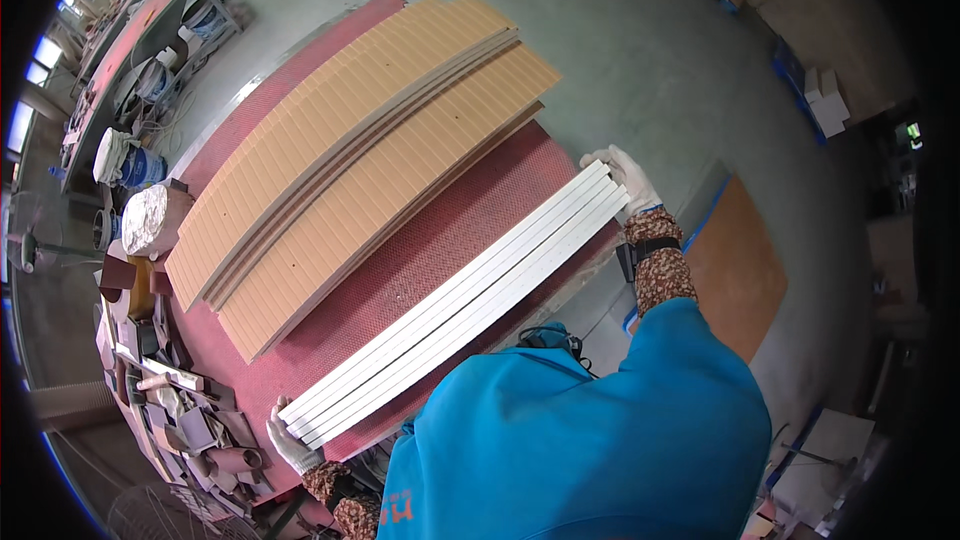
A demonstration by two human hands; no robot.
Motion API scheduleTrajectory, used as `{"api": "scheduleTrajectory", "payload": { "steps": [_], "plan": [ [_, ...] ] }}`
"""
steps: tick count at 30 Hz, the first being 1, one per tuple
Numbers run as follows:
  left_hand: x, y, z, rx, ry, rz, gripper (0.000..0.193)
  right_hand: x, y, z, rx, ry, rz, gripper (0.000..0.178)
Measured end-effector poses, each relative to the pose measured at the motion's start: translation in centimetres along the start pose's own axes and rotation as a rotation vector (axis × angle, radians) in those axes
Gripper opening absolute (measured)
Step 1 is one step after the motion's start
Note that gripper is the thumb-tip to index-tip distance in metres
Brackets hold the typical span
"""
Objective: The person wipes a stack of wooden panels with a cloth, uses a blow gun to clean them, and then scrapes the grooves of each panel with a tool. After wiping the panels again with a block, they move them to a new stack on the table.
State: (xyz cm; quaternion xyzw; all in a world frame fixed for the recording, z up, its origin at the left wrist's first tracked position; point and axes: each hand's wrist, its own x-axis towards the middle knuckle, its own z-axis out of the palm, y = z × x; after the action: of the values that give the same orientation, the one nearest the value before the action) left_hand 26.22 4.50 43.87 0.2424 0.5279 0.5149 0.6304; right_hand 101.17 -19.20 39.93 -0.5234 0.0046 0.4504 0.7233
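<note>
Several long white strips (462, 306), straight and narrow, lie side by side on the near part of a table covered in red textured matting (510, 176). My right hand (627, 180), in a white glove, grips their far right ends, fingers around the far edge. At the near left ends, my left hand (293, 442), gloved too, presses the strips from the outside with its fingers curled at the corner. Beyond the strips rest two stacks of tan grooved panels, a farther stack (330, 145) and a nearer stack (400, 202), side by side.
Cut scraps (205, 430) and rolls crowd the table's left end, beside a white wrapped bundle (155, 220). A brown board (735, 270) stands to my right. Buckets (140, 168) sit by a long bench at the far left. White blocks (825, 100) lie at the far right.
</note>
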Motion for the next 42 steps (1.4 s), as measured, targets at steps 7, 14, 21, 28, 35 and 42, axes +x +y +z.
{"api": "scheduleTrajectory", "payload": {
  "steps": [7, 14, 21, 28, 35, 42],
  "plan": [
    [0.3, 1.0, -1.1, 0.318, 0.022, -0.035, 0.049, -1.0, -1.8, 1.2, -0.505, -0.135, -0.183, 0.048],
    [-1.8, 0.4, 0.0, 0.381, -0.098, 0.005, 0.054, -1.7, -1.0, 0.2, -0.432, -0.014, -0.025, 0.056],
    [-1.4, 0.6, 0.0, 0.427, 0.037, -0.014, 0.064, -2.2, -0.9, 0.1, -0.457, -0.026, -0.05, 0.062],
    [-1.4, 0.8, -0.9, 0.451, -0.163, -0.02, 0.068, -1.7, -0.3, -0.9, -0.464, -0.094, -0.082, 0.061],
    [-1.3, 0.4, -1.1, 0.473, -0.174, 0.02, 0.065, -2.0, -0.1, -0.7, -0.8, -0.14, -0.3, 0.05],
    [-1.6, 0.6, -0.3, 0.483, -0.159, 0.006, 0.063, 1.0, 3.4, -5.6, -0.894, -0.004, -0.474, 0.028]
  ]
}}
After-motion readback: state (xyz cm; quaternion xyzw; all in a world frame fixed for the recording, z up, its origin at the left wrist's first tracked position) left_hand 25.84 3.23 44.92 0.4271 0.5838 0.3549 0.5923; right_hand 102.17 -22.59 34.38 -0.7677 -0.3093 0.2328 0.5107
